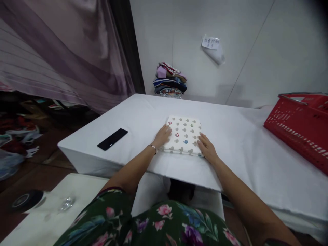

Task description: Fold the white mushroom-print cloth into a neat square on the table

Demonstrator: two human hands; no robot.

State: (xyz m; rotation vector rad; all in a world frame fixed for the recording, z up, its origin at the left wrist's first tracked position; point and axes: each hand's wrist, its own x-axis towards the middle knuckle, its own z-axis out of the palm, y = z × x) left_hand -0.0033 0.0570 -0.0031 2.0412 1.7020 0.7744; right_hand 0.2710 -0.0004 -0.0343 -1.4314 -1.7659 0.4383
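A folded white cloth (183, 133) printed with grey, red, blue and green mushroom shapes lies flat near the front of the white-covered table (143, 116). My left hand (162, 136) rests along its left edge, fingers stretched out over the top. On the opposite side, my right hand (207, 147) touches the right edge with its fingers extended. Neither hand grips the cloth; both lie against it. A bracelet (153, 147) circles my left wrist.
A black phone (112, 139) lies left on the table. At the back wall sits a stack of folded clothes (170, 80). A red basket (299, 130) stands at the right. A purple curtain (84, 51) hangs at the left, and a paper note (210, 43) is on the wall.
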